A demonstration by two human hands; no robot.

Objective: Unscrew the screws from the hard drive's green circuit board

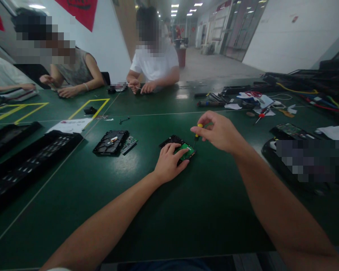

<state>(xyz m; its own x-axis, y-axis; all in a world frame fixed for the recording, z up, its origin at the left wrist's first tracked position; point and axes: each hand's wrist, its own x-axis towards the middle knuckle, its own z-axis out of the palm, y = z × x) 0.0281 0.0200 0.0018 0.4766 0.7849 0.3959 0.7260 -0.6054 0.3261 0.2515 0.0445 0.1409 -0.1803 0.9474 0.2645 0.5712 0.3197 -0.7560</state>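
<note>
A hard drive with a green circuit board [190, 150] lies on the green table in front of me. My left hand [171, 162] holds it down, fingers across its top and thumb along the near edge; much of the drive is hidden beneath. My right hand [214, 130] pinches a small screwdriver with a yellow and black handle [199, 130], its shaft pointing down at the board's right edge. Whether the tip sits in a screw I cannot tell. To the left are another black hard drive [111, 142] and a loose circuit board [129, 145] beside it.
Long black plastic housings [31, 162] lie at left, near a paper sheet [69, 125]. A red screwdriver [261, 116], cables and scraps are at back right. A dark device [289, 130] with a circuit board stands right. Across the table, co-workers [155, 64] handle small parts.
</note>
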